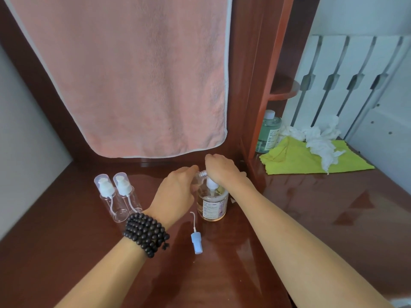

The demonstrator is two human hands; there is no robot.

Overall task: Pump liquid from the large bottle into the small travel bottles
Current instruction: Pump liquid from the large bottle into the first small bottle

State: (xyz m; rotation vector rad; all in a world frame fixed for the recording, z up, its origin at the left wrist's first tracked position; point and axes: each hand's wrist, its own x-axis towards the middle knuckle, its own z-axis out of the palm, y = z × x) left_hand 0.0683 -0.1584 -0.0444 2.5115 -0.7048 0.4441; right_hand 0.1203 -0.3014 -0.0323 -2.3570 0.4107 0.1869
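Note:
The large bottle (212,206) with amber liquid, a white pump and a paper label stands upright on the brown table (311,207). My right hand (219,168) rests on top of its pump head. My left hand (178,192) grips a small clear travel bottle (198,177), tilted with its threaded mouth up against the pump nozzle; most of it is hidden by my fingers. Two more clear travel bottles (119,196) with white pump caps stand side by side to the left. A blue pump cap (196,241) with its thin tube lies on the table in front of the large bottle.
A pink towel (138,74) hangs over the wall behind. On the right lie a yellow-green cloth (300,161) and crumpled white tissues (320,141), with a green-tinted bottle (268,132) in the corner by the wooden post. A dark bead bracelet (145,233) circles my left wrist.

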